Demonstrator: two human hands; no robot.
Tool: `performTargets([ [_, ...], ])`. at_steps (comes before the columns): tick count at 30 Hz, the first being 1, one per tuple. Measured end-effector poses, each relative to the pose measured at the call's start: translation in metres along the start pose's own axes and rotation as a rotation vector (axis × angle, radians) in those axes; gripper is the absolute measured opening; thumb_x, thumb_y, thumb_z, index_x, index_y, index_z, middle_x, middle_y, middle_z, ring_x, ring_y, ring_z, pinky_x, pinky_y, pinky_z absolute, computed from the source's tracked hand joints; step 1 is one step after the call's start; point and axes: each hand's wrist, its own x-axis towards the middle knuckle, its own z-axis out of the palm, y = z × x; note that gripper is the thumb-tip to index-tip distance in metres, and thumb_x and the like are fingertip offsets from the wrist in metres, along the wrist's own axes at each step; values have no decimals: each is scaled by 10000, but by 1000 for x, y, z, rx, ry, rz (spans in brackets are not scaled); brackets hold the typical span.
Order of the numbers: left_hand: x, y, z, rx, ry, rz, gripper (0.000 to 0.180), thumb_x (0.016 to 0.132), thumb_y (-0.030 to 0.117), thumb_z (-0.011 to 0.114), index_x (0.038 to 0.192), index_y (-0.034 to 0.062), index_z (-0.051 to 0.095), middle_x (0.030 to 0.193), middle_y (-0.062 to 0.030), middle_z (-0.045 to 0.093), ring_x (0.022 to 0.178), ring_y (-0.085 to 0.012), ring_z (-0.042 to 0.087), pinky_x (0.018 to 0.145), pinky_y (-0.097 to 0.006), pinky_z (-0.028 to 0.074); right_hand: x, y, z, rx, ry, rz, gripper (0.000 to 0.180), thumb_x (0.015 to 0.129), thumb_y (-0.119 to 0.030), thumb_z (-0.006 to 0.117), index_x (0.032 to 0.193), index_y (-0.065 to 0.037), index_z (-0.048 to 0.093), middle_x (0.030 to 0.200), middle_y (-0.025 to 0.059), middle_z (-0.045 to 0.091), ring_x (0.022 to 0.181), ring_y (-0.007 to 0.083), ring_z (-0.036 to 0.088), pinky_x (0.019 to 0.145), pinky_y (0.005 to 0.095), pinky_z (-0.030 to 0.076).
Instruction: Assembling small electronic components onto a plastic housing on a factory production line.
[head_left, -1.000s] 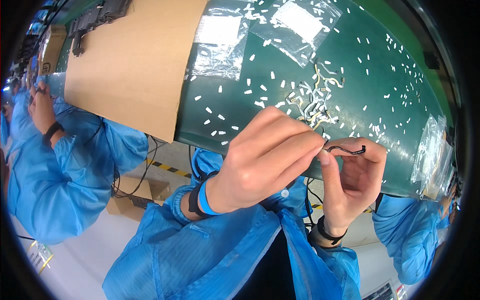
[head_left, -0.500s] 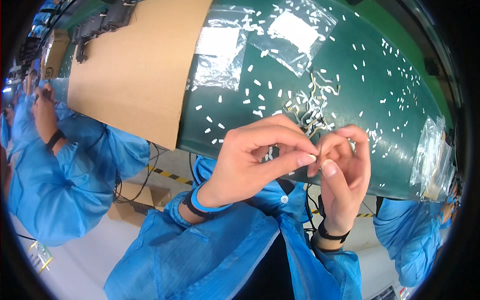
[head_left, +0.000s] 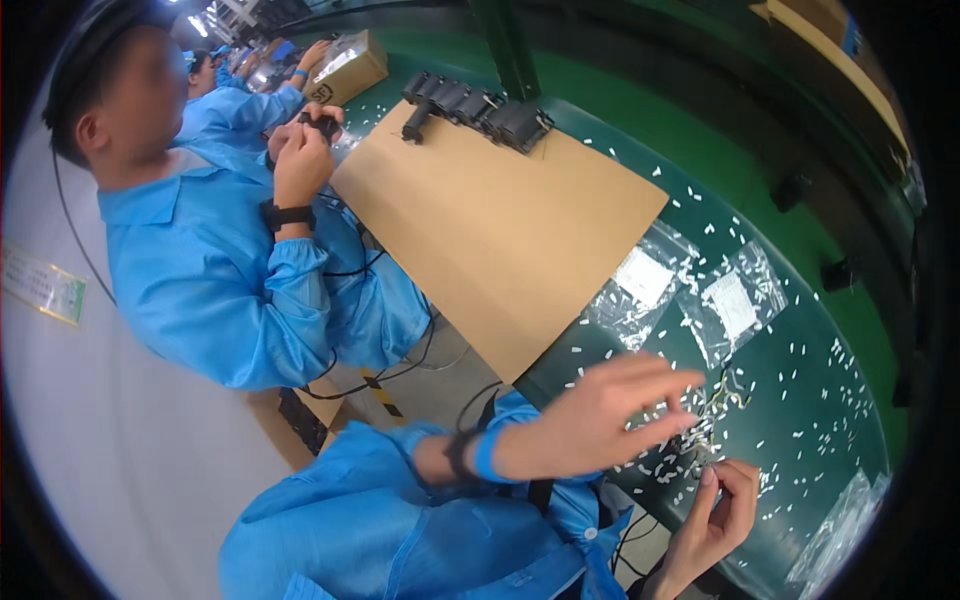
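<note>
My left hand point(head_left: 612, 415) is smeared by motion above the work table, its thumb and forefinger apart with nothing visible between them. Below and right of it, my right hand point(head_left: 725, 515) pinches thumb against forefinger; whatever sits between the tips is too small to make out. Just beyond both hands lies a loose heap of short wires with small connectors point(head_left: 733, 392), mixed with small white plastic pieces point(head_left: 655, 467). The left hand partly covers this heap.
Small white pieces lie scattered over the green table point(head_left: 800, 375). Clear plastic bags with white labels point(head_left: 735, 303) and a cardboard sheet point(head_left: 500, 235) lie on it. Black cylindrical parts point(head_left: 518, 125) stand at the sheet's far edge. At left, a co-worker in blue point(head_left: 215, 290) holds a dark part.
The view has swung left, bringing the co-worker and cardboard sheet further in. My hands, fingertips together before, are now apart; the left has moved away from the right.
</note>
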Motion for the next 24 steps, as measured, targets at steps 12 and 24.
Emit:
performTargets([
  [12,172,-122,-237,1229,-139,-19,659,715,-54,689,1348,72,560,1350,-81,578,1156,-341,502,1008,-411,463,5,1,0,205,36,74,35,923,54,585,925,32,558,915,73,542,790,129,520,681,229,425],
  [24,89,-28,-128,-316,-153,-42,831,786,185,833,1439,-73,390,1320,-128,535,1074,-197,598,904,-344,499,-3,17,-21,214,121,5,44,937,32,581,961,16,548,930,105,543,756,133,511,655,235,443],
])
